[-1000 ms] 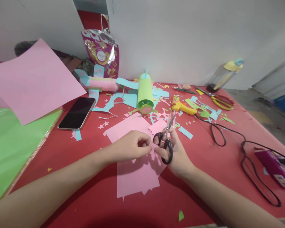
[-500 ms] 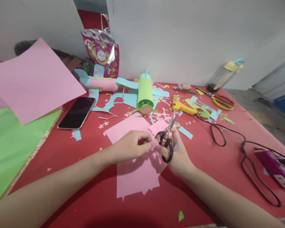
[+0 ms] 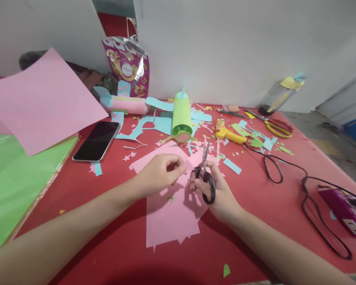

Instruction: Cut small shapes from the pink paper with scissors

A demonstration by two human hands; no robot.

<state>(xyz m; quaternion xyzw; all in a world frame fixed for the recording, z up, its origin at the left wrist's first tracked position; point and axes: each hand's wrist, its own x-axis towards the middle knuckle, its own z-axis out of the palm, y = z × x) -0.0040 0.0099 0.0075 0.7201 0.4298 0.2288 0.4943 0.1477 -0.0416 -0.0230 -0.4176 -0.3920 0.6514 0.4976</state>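
Note:
My right hand holds a pair of scissors with black handles, its blades pointing away from me and slightly apart. To its left, my left hand has its thumb and fingertips drawn together in a pinch. Whatever is in that pinch, if anything, is too small to make out against the pink behind it. Cut pink paper sheets with jagged edges lie under both hands, a tiny green scrap on top. Just beyond stands a green paper tube with a pink disc at its base.
A pink and blue paper tube lies near a snack bag. A phone and large pink sheet are left. Right are a yellow glue gun, its black cord, pliers, a bottle and purple power box.
My hands have moved apart, the left a little leftward. The small pink piece seen between them is no longer distinct. The scissors have turned more upright and shifted slightly left.

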